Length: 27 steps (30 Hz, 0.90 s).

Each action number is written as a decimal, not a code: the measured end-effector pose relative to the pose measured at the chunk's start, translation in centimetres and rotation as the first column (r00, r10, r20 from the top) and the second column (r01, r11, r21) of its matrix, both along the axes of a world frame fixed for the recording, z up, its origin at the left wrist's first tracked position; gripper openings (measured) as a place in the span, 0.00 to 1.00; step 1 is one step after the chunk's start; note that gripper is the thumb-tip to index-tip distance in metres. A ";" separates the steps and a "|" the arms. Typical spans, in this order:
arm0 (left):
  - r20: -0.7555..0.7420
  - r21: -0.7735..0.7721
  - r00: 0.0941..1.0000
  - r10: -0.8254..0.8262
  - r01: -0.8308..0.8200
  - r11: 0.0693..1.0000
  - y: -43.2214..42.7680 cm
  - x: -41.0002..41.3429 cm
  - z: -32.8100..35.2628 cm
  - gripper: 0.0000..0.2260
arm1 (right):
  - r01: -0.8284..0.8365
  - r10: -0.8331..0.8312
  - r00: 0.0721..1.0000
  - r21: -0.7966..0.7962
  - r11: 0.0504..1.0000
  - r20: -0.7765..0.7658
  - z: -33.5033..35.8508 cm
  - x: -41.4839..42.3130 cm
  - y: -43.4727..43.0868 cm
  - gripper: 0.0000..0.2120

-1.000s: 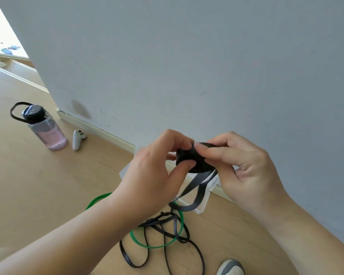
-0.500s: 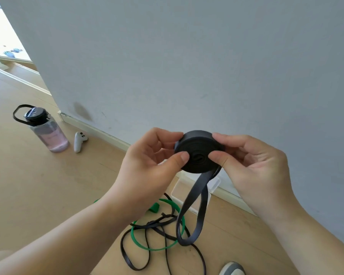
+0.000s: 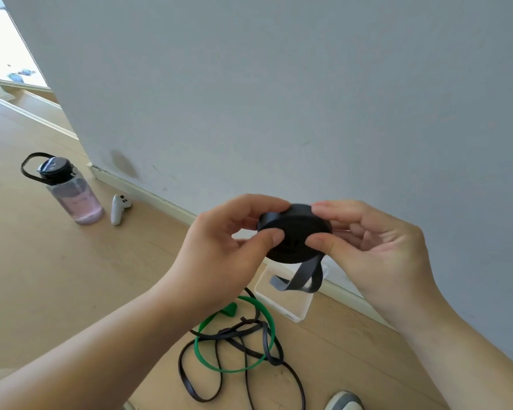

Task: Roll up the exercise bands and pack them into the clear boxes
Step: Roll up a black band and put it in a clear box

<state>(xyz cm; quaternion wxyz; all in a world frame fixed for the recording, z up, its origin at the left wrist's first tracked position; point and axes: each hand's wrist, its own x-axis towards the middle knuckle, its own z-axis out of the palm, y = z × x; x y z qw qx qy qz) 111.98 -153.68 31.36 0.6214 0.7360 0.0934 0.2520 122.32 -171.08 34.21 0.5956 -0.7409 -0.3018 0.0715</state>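
A black exercise band, wound into a thick disc-shaped roll (image 3: 293, 236), is held in the air between both hands. My left hand (image 3: 219, 255) pinches its left side with thumb and fingers; my right hand (image 3: 373, 250) pinches its right side. A short loop of the band's tail (image 3: 304, 279) hangs below the roll. Directly beneath stands a clear box (image 3: 285, 303) on the floor by the baseboard. On the floor lie a green band (image 3: 234, 371) and tangled black bands (image 3: 243, 344), loose and unrolled.
A grey wall (image 3: 279, 99) rises just behind the hands. A pink water bottle with a black lid (image 3: 71, 193) and a white controller (image 3: 118, 208) stand on the wooden floor at left. A grey shoe tip (image 3: 344, 402) shows at the bottom edge.
The roll has grown thicker and the hanging tail has shortened from a long loop reaching the floor pile to a short one. Both hands stayed on the roll, turning it.
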 end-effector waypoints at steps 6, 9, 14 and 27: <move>0.021 -0.065 1.000 0.024 -0.022 0.998 -0.6 0.3 -0.3 0.11 | 0.027 -0.028 0.998 0.021 0.999 0.058 -0.1 -0.1 0.0 0.17; 0.062 0.380 0.996 0.065 -0.084 0.921 -0.6 0.3 -0.6 0.11 | -0.002 0.026 0.970 -0.099 0.995 0.241 -0.6 -0.1 0.2 0.17; 0.068 0.451 0.997 -0.033 -0.001 0.893 -0.3 0.1 -0.2 0.14 | -0.032 0.067 0.961 -0.130 0.991 0.269 -0.3 -0.5 0.4 0.16; -0.013 -0.023 1.000 -0.021 0.021 1.000 -0.5 0.2 -0.3 0.13 | 0.023 -0.016 0.987 -0.040 0.999 0.159 -0.2 -0.3 0.0 0.23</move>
